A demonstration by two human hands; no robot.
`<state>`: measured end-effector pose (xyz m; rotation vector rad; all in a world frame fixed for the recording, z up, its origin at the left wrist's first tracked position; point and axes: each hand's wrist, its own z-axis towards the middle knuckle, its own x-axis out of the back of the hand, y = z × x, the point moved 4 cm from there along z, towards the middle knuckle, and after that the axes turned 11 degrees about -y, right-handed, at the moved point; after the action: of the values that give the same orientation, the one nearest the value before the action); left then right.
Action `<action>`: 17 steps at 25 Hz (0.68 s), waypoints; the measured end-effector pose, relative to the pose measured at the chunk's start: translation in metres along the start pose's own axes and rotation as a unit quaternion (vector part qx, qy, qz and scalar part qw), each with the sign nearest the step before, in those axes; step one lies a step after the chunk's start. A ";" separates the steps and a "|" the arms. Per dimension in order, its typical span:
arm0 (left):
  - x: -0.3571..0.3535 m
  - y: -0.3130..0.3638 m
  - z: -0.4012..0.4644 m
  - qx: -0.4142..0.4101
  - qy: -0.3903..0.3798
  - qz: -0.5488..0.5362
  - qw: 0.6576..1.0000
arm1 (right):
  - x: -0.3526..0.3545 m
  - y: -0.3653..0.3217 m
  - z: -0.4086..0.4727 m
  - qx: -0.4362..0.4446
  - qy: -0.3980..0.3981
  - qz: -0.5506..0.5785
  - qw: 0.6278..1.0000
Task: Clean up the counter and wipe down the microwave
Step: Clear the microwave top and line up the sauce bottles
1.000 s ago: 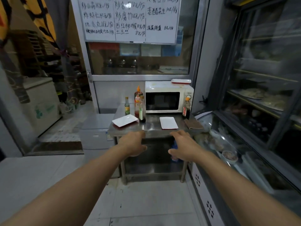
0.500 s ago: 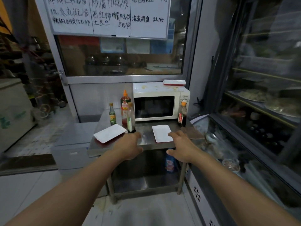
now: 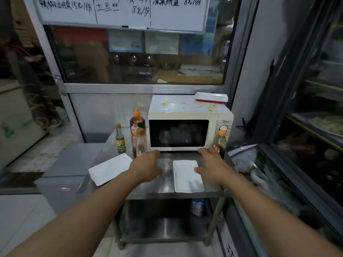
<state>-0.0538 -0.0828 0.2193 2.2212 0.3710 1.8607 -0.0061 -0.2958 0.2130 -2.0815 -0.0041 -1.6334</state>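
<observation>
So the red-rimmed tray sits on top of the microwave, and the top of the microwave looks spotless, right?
Not quite. The red-rimmed tray does sit on top of the microwave, but the top is not spotless: the head view shows yellowish stains and smears across it.

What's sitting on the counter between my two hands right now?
In the head view, between the left hand and right hand lie bare steel counter and the near white plate.
</observation>
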 end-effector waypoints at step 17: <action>-0.015 -0.001 0.214 -0.118 -0.087 0.034 0.989 | 0.008 0.076 0.113 -0.147 0.111 0.123 0.975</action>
<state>0.1548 -0.0885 0.1682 2.2340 0.0426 1.6286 0.1224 -0.3227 0.1738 -1.9931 0.5807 -1.7842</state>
